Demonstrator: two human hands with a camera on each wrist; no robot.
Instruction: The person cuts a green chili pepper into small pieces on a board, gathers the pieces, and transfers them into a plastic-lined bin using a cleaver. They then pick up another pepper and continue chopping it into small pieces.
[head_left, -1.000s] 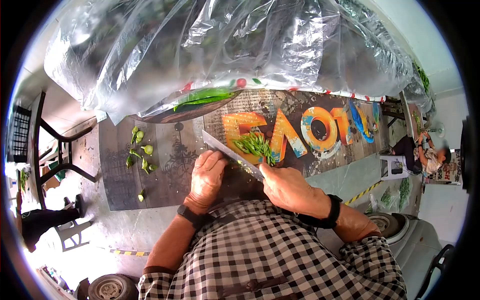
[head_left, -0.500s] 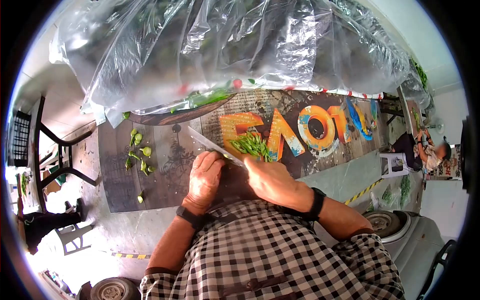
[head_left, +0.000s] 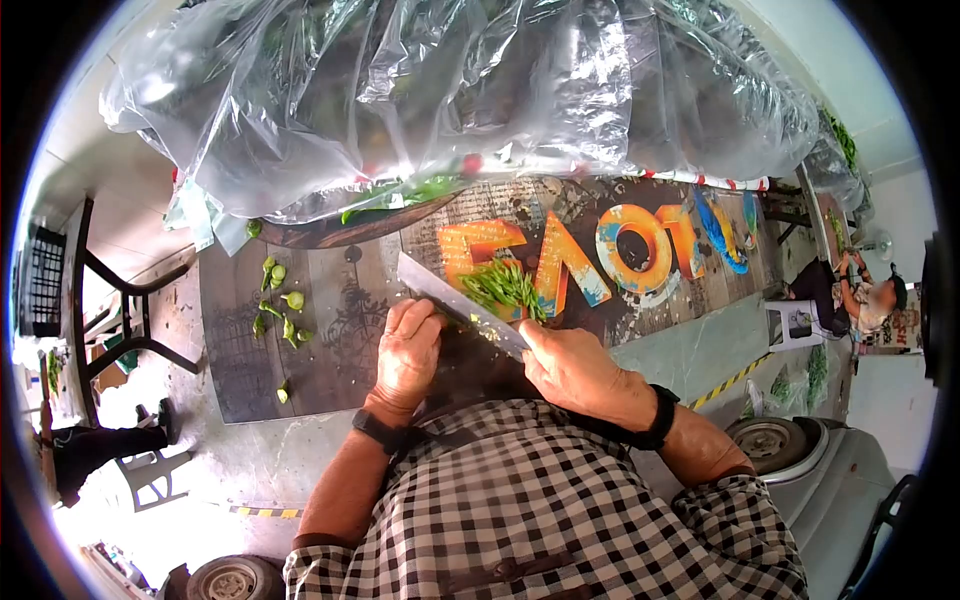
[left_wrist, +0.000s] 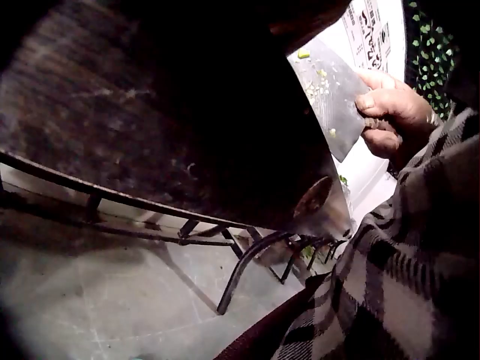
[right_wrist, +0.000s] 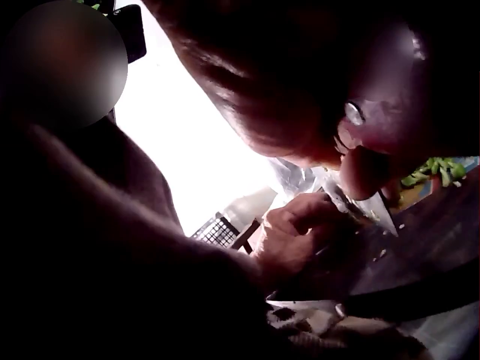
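My right hand [head_left: 582, 376] grips a kitchen knife [head_left: 458, 306] by its handle, the broad blade slanting up and left past my left hand's fingertips. Small pale bits cling to the blade [left_wrist: 336, 97] in the left wrist view. My left hand [head_left: 408, 352] has its fingers curled right beside the blade; I cannot tell what it holds, since the fingers and blade hide that spot. Just beyond the knife lies a heap of chopped green vegetable [head_left: 502, 288] on the dark, printed tabletop [head_left: 350, 370]. Pale crumbs lie near the blade in the right wrist view.
Several green stem-end pieces [head_left: 290, 300] are scattered at the left of the table. Clear plastic sheeting [head_left: 470, 110] covers the far side, with long green vegetables [head_left: 405, 195] under its edge. A seated person [head_left: 850, 295] is at the far right.
My right hand and the knife slid left by half a second ago, then came back right. My left hand has stayed nearly in place, fingers still curled.
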